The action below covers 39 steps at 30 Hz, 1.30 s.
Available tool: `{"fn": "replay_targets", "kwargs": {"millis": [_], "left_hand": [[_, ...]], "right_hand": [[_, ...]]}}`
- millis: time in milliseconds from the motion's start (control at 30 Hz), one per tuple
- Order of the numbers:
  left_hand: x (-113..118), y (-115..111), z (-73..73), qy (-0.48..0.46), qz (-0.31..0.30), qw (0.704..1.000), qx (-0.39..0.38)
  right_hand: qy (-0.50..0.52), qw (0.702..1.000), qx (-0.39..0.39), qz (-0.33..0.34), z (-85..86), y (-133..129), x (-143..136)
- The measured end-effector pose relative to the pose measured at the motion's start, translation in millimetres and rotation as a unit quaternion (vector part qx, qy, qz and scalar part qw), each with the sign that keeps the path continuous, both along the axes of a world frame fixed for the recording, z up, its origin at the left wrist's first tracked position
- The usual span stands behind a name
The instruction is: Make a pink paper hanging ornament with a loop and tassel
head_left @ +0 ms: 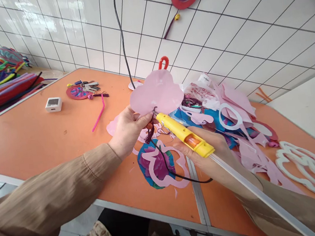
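My left hand (128, 127) pinches the lower left edge of a pink cloud-shaped piece (155, 91), which stands upright above the table. A red loop (163, 62) sticks up from its top, and a dark tassel (149, 134) hangs below it. My right hand (204, 146) is wrapped round a yellow glue gun (181, 130) with a long clear glue stick (257, 192) in its back end. The gun's nozzle touches or nearly touches the cloud's bottom edge, close to my left fingertips. A black cord runs beneath the gun.
Pink paper scraps (251, 152) and white cut-out outlines (306, 168) lie right on the orange table (27, 146). A purple-and-blue flower piece (154, 164) lies below my hands. Keys (91, 87), a white cube (54, 104) and a pink pipe cleaner (99, 113) are left. Tiled wall behind.
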<state>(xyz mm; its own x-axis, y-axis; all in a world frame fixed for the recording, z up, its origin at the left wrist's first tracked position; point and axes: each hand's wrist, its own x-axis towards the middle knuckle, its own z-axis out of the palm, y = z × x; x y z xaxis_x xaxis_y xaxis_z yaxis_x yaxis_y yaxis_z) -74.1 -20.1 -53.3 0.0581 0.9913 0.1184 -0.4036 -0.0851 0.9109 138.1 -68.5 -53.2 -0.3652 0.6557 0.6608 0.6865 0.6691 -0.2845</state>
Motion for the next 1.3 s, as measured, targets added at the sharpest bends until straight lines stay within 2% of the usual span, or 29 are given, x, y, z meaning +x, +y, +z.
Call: {"fn": "replay_targets", "kwargs": {"millis": [333, 533, 700, 767, 833, 900, 967, 1000, 1033, 1100, 1133, 1200, 1300], "left_hand": [[0, -1, 1.3, 0.005, 0.001, 1.000, 0.002], [-2, -2, 2.8, -0.027, -0.023, 0.998, -0.059], [-5, -2, 7.3, -0.081, -0.039, 0.992, -0.090], [-9, 0, 13.9, -0.109, -0.031, 0.990, -0.080], [-16, 4, 23.8, -0.133, -0.002, 0.990, -0.048], [-28, 8, 35.9, -0.145, 0.050, 0.988, 0.003], [-41, 12, 48.2, -0.148, 0.116, 0.980, 0.059], [-47, 13, 54.0, -0.148, 0.147, 0.974, 0.084], [-53, 13, 59.3, -0.153, 0.180, 0.966, 0.105], [-62, 13, 68.3, -0.158, 0.240, 0.949, 0.131], [-67, 13, 72.0, -0.158, 0.264, 0.942, 0.137], [-75, 11, 77.8, -0.159, 0.306, 0.928, 0.145], [-90, 9, 84.3, -0.162, 0.365, 0.903, 0.158]], "right_hand": [[0.011, 0.999, -0.045, -0.005, -1.3, -1, 2], [0.058, 0.997, -0.056, 0.017, 14.1, -5, -4], [0.125, 0.990, -0.065, 0.027, 18.6, -8, 2], [0.172, 0.982, -0.064, 0.033, 26.9, -7, 6], [0.214, 0.975, -0.023, 0.049, 43.7, 1, 7], [0.220, 0.972, 0.037, 0.072, 67.2, 18, 4], [0.238, 0.966, 0.066, 0.073, 92.0, 46, -3], [0.247, 0.966, 0.057, 0.054, 102.9, 63, -9], [0.235, 0.972, 0.014, 0.012, 111.8, 81, -17], [0.145, 0.979, -0.091, -0.106, 122.1, 121, -38], [0.119, 0.979, -0.111, -0.122, 123.1, 141, -50], [0.059, 0.983, -0.133, -0.111, 117.6, 178, -77], [-0.011, 0.982, -0.156, -0.105, 95.3, 220, -118]]}}
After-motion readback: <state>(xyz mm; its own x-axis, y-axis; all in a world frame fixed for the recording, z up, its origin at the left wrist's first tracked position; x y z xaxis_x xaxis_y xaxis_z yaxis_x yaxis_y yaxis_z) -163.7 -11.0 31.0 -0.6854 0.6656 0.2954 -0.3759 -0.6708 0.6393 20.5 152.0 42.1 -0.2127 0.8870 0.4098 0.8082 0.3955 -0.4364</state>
